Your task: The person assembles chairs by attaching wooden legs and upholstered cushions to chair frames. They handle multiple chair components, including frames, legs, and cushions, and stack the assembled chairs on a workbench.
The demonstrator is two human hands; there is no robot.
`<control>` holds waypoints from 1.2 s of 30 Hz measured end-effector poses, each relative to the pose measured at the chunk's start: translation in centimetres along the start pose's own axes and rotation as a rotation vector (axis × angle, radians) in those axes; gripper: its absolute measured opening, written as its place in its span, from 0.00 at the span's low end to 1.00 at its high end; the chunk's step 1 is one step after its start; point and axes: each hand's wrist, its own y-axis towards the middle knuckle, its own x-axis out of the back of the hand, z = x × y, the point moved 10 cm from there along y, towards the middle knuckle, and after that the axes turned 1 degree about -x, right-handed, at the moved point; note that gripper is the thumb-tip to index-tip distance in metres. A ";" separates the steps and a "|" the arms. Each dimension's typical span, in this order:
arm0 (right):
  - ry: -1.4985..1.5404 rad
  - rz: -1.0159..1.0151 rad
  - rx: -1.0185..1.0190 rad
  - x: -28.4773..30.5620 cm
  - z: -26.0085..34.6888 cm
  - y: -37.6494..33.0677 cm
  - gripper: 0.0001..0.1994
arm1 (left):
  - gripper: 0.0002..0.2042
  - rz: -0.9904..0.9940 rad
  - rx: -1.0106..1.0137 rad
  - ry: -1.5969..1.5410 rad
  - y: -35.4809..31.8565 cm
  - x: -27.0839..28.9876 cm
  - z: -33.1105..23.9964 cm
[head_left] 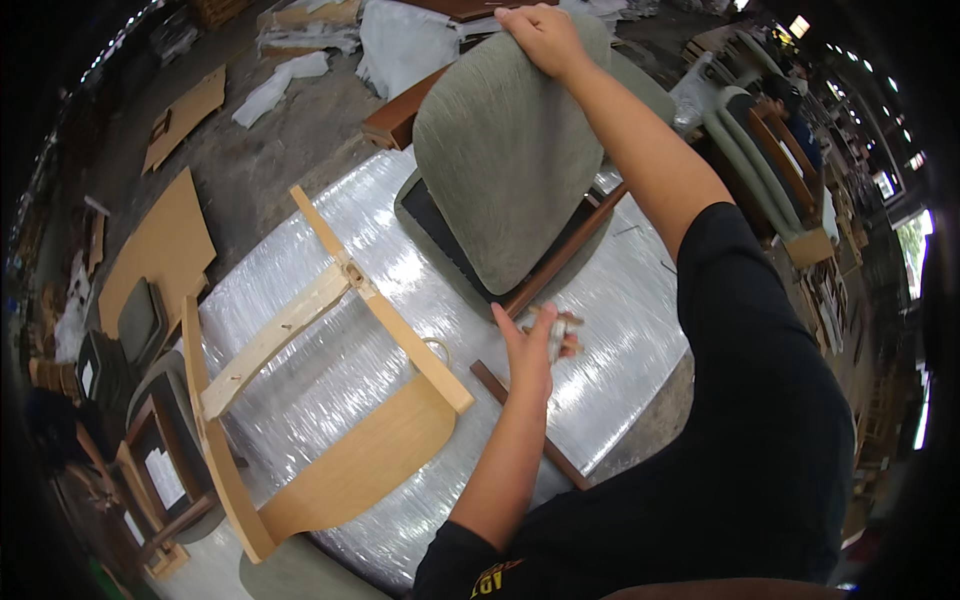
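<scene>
Fingers of the right hand [545, 42] are hooked over the top edge of a grey-green upholstered panel [500, 150], gripping it so that it leans upright. Its rounded lower end comes down over a grey-green seat cushion [420, 225], whose dark underside faces up on a plastic-wrapped surface [640, 310]. No writing can be made out on the fabric.

Just below that cushion, the left hand [532, 350] is partly curled around something small and pale, too blurred to identify. Close above it, a dark brown wooden bar [565, 250] crosses the cushion at a slant; a second brown strip [530, 425] lies beside the left forearm.

Left of these, a pale wooden frame [365, 455] rests on the wrap, with a whitish crossrail [285, 335] and a curved panel.

At the lower edge, the wearer's black shirt [770, 420] carries yellow lettering [490, 582], partly folded away. Farther left, a brown wooden frame [205, 510] stands around a white paper label [165, 476], its print too small to read. Beyond, cardboard sheets [160, 255] and crumpled plastic sheeting [405, 45] lie on the grey floor [330, 120]; at far right, a person [800, 125] is beside stacked green cushions [745, 165].
</scene>
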 end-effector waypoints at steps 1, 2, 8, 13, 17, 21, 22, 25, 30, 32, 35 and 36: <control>0.024 -0.024 0.016 -1.1 0.4 0.7 0.24 | 0.58 -0.081 -0.020 0.000 2.2 1.0 0.0; 0.045 -0.047 0.031 -2.2 0.7 1.3 0.25 | 0.54 -0.102 -0.029 -0.087 4.4 1.4 0.1; -0.280 0.099 -0.044 -9.3 0.9 4.2 0.27 | 0.29 -0.154 0.073 -0.127 9.3 4.4 -0.2; -0.515 0.278 -0.058 -15.0 1.4 7.6 0.30 | 0.25 0.043 0.009 -0.189 7.7 1.6 -1.9; -0.602 0.369 -0.092 -21.0 -1.5 6.4 0.27 | 0.23 0.174 0.001 -0.313 7.2 0.7 -1.7; -0.671 0.546 -0.190 -27.0 -8.6 2.0 0.32 | 0.21 0.137 0.078 -0.335 8.2 3.3 -0.4; -0.643 0.558 -0.227 -28.1 -10.2 1.0 0.32 | 0.21 0.111 0.098 -0.329 8.5 4.0 -0.1; -0.589 0.572 -0.284 -31.4 -13.3 -2.1 0.33 | 0.20 0.099 0.167 -0.229 8.8 4.7 1.1; -0.457 0.533 -0.370 -35.7 -16.7 -5.7 0.35 | 0.19 0.108 0.088 -0.351 9.1 3.9 0.8; -0.315 0.437 -0.289 -34.8 -16.9 -5.8 0.35 | 0.19 0.104 0.076 -0.390 9.2 3.7 0.5; -0.358 0.308 -0.086 -28.0 -15.9 -8.6 0.29 | 0.20 0.076 0.108 -0.340 9.2 3.5 0.3; -0.413 0.280 -0.143 -24.1 -16.4 -10.5 0.29 | 0.20 0.074 0.074 -0.352 9.2 3.4 -0.1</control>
